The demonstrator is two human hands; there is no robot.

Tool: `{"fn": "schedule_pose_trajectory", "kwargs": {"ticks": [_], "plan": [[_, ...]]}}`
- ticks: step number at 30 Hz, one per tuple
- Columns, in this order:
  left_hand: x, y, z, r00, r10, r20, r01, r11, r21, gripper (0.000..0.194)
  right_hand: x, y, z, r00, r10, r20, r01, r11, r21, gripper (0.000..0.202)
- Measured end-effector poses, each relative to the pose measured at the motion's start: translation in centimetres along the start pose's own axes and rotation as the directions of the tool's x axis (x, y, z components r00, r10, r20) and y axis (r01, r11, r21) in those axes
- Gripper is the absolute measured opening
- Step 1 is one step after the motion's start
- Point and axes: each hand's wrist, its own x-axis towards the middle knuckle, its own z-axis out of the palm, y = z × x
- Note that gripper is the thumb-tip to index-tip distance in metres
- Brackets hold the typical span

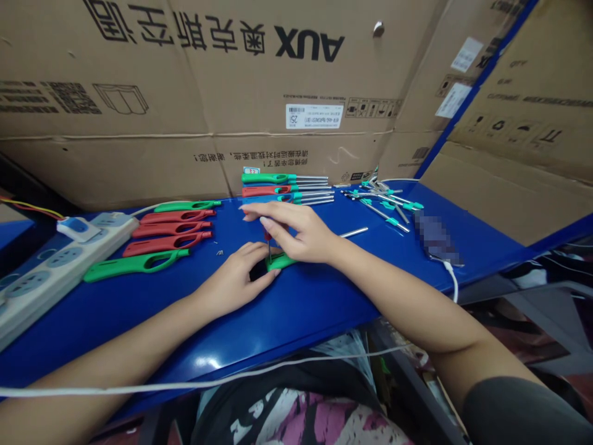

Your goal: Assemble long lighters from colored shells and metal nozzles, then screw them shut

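On the blue table, a green long-nosed lighter (283, 262) lies with its metal tube pointing right. My left hand (238, 275) grips its handle end, thumb and fingers around it. Above it, my right hand (303, 232) is closed on the red handle of a screwdriver (270, 252). The upright shaft meets the lighter beside my left fingers; its exact tip is hard to make out. Much of the lighter is hidden under my right hand. A few tiny screws (219, 252) lie left of my left hand.
Green and red lighter shells (171, 230) lie at left by a white power strip (65, 266). Behind my hands are stacked lighters with tubes (287, 190). Loose metal tubes (384, 204) and a phone (435, 238) are at right. Cardboard (208, 111) walls the back.
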Motion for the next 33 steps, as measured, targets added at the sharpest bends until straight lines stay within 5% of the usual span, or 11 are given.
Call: {"fn": "schedule_pose_trajectory", "kwargs": {"ticks": [4,10,16,22,28,33], "plan": [[-0.08,-0.17,0.05,1.0,-0.004,-0.002,0.004,1.0,-0.002,0.028,-0.02,0.27,0.57,0.986,0.148,0.071,-0.156,0.979,0.132,0.036],[0.03,0.01,0.0,1.0,0.016,-0.008,-0.016,1.0,-0.01,0.028,-0.14,0.47,-0.07,0.996,0.068,-0.05,-0.073,0.991,-0.115,0.029],[0.02,0.09,0.03,1.0,-0.012,-0.008,0.012,1.0,-0.013,0.026,-0.18,0.51,0.78,0.985,0.165,0.05,-0.171,0.969,0.181,0.039],[0.05,0.3,-0.06,1.0,0.016,-0.012,-0.016,1.0,-0.023,0.026,-0.3,0.43,0.09,0.997,0.052,-0.062,-0.059,0.992,-0.113,0.029],[0.1,0.28,-0.09,1.0,0.006,-0.009,-0.006,1.0,-0.008,0.023,-0.15,-0.21,0.52,0.993,0.116,0.026,-0.118,0.986,0.12,0.04],[-0.02,0.33,-0.23,1.0,0.004,-0.006,-0.004,1.0,-0.024,0.024,-0.15,0.27,0.06,0.993,0.053,-0.11,-0.065,0.992,-0.112,0.028]]}}
